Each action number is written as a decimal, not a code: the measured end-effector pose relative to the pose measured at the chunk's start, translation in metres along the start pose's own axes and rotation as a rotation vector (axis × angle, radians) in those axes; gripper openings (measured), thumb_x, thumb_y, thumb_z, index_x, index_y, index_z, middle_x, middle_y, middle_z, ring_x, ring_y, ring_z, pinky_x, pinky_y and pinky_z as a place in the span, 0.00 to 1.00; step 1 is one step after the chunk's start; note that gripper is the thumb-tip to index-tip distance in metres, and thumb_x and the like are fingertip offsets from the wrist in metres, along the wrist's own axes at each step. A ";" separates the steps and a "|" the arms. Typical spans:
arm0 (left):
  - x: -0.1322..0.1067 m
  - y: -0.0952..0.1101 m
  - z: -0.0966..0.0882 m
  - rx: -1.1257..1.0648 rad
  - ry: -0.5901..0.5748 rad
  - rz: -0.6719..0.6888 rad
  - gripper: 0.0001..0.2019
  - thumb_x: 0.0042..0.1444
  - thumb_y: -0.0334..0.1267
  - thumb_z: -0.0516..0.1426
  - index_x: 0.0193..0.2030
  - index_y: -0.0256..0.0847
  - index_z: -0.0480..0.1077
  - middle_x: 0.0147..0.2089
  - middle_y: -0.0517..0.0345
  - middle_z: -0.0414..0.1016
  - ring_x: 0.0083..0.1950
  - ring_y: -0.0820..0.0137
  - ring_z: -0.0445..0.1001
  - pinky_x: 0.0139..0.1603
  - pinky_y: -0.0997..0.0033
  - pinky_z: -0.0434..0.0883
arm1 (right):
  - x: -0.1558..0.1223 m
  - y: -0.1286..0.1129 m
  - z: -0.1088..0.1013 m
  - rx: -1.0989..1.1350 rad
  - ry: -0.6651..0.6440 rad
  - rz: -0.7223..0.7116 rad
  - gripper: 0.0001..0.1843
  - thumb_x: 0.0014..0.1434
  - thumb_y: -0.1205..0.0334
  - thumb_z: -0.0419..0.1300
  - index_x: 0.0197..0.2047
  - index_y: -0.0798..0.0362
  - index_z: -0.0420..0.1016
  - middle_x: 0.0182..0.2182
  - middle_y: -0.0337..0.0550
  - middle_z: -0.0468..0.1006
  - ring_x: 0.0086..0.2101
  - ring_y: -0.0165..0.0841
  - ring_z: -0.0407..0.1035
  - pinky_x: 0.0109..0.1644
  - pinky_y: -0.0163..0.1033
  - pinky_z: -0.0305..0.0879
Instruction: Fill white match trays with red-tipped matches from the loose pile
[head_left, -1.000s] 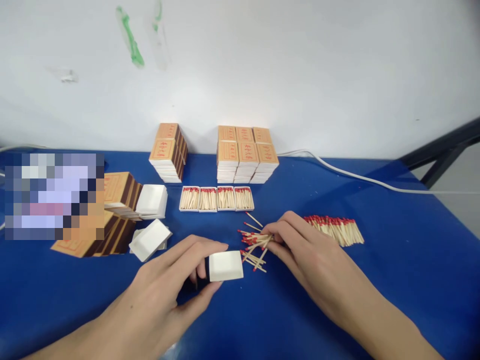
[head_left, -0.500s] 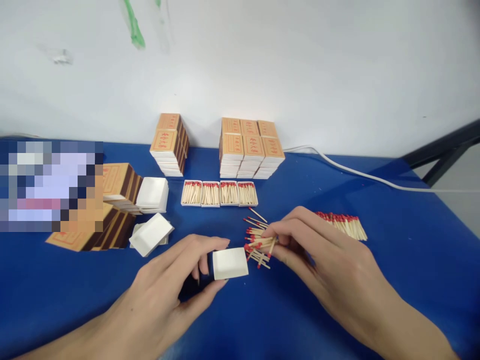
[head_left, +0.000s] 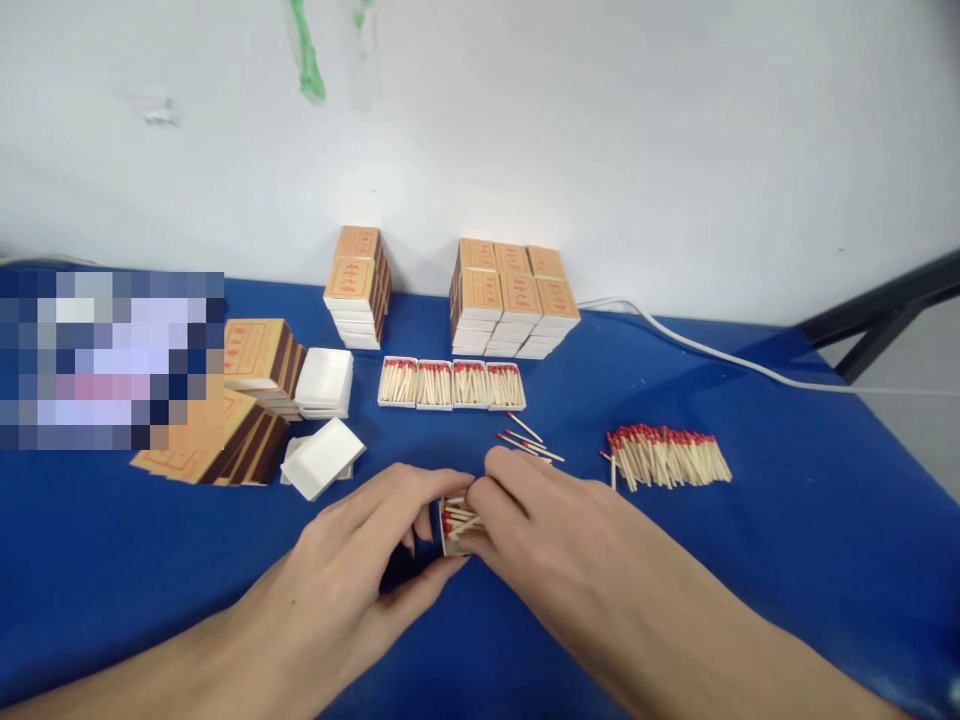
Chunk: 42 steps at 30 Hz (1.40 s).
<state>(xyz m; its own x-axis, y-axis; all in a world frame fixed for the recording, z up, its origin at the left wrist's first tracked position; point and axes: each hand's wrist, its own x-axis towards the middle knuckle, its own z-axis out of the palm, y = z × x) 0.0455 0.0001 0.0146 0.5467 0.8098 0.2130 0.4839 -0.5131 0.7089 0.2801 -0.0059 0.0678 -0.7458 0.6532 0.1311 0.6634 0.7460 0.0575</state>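
Observation:
Between the thumb and fingers of my left hand point(head_left: 360, 560) is a small white matchbox tray point(head_left: 451, 549), held just above the blue table. My right hand point(head_left: 547, 545) is closed over the tray's right side, its fingertips on a bunch of red-headed matches point(head_left: 460, 520) lying in it. That hand hides much of the tray. Beyond my right knuckles lie a few loose matches point(head_left: 526, 428). Farther right is a large pile of matches point(head_left: 667, 460).
Several match-filled trays point(head_left: 433, 385) form a row ahead. Behind them stand matchbox stacks point(head_left: 352, 285) point(head_left: 517, 300). Left are stacked white trays point(head_left: 324, 378), loose trays point(head_left: 326, 460) and brown matchbox sleeves point(head_left: 262, 355). A white cable point(head_left: 705, 345) runs along the back right.
My right hand has moved left with its bunch of matches, which now lies in the tray that was bare inside. My left hand still holds the tray. The view has shifted slightly.

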 end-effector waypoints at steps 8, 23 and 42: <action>-0.006 -0.001 0.000 0.015 0.049 0.020 0.19 0.79 0.40 0.63 0.72 0.53 0.71 0.50 0.64 0.80 0.44 0.75 0.82 0.49 0.80 0.82 | -0.016 0.033 0.003 0.644 -0.089 0.286 0.02 0.79 0.63 0.67 0.50 0.47 0.81 0.44 0.39 0.79 0.39 0.31 0.76 0.42 0.38 0.72; -0.009 -0.001 -0.003 0.153 -0.020 0.186 0.32 0.83 0.34 0.58 0.88 0.41 0.57 0.57 0.56 0.86 0.54 0.74 0.85 0.60 0.77 0.84 | -0.023 0.047 0.009 0.885 -0.109 0.297 0.04 0.79 0.58 0.69 0.49 0.46 0.80 0.44 0.33 0.83 0.41 0.27 0.77 0.45 0.35 0.69; 0.007 -0.002 -0.007 0.104 0.059 0.120 0.15 0.77 0.45 0.68 0.66 0.53 0.77 0.65 0.58 0.83 0.62 0.69 0.87 0.66 0.69 0.84 | -0.016 0.033 0.015 0.683 0.025 0.282 0.05 0.81 0.64 0.65 0.48 0.51 0.81 0.42 0.40 0.83 0.39 0.32 0.77 0.43 0.39 0.70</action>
<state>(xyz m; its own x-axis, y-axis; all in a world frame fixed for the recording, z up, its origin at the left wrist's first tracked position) 0.0436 0.0090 0.0188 0.5655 0.7546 0.3328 0.4875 -0.6313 0.6031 0.3135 0.0102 0.0527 -0.5459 0.8347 0.0725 0.6382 0.4703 -0.6095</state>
